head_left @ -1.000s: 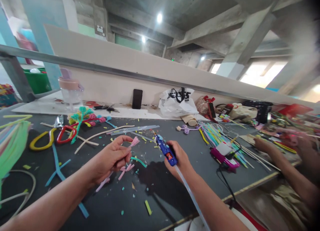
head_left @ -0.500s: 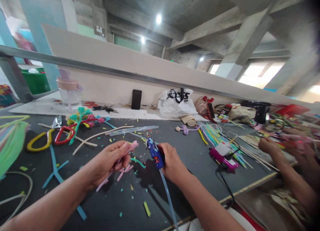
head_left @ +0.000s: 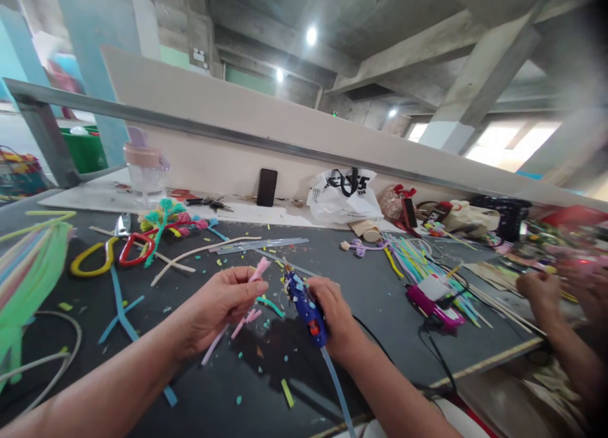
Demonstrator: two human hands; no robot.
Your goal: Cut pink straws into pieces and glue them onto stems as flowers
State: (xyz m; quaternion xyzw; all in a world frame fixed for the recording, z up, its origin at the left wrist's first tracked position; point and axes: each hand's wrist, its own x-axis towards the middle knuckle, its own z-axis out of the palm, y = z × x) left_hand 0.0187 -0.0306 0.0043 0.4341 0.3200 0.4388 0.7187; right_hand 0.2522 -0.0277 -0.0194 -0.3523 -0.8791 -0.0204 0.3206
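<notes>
My left hand pinches a pink pipe-cleaner piece, its tip standing up past the thumb and a stem hanging below. Wrapped in my right hand is a blue hot glue gun, its nozzle pointing up and away, close to the pink piece but apart from it. A long clear glue stick runs out of the gun's back end. Short pink pieces and a teal strip lie on the dark table beneath and beside my left hand.
Scissors with yellow and red handles lie left, near finished pipe-cleaner flowers. Behind are a cup, a phone and a white bag. A magenta glue gun lies right, near another person's hands.
The view has shifted slightly, so the surroundings sit further right. The glue gun tilts more, and the pink piece's tip points more upward. Both hands keep their hold.
</notes>
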